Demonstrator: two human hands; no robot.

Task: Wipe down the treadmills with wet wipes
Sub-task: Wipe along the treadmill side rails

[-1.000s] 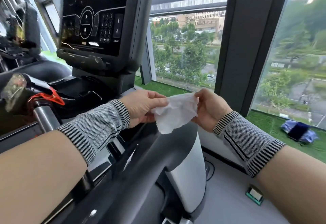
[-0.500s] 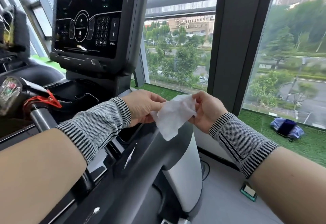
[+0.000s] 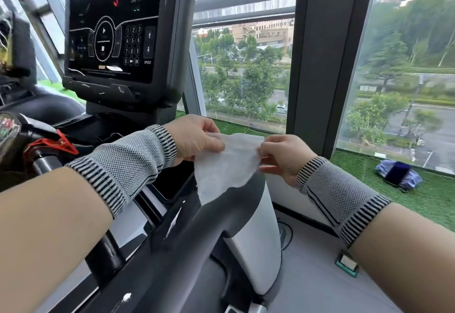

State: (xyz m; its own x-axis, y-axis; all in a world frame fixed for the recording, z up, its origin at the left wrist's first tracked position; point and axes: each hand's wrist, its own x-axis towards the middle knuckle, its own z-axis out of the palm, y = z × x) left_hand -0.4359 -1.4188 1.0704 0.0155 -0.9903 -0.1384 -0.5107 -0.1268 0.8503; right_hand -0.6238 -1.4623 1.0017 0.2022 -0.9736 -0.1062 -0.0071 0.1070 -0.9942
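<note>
Both grips pinch the wipe (image 3: 225,165): the left hand (image 3: 197,140) at its top left corner, the right hand (image 3: 283,156) at its right edge, spreading it open just above the treadmill (image 3: 187,238) rail. Wiping here looks not yet begun; the console (image 3: 110,36) lies beyond the left grip. No container shows.

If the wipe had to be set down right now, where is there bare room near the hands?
The grey floor between the treadmill's white upright and the small green-edged box is bare. The black handrail below the wet wipe is bare too. Left of it, the red clip and console tray crowd things.
</note>
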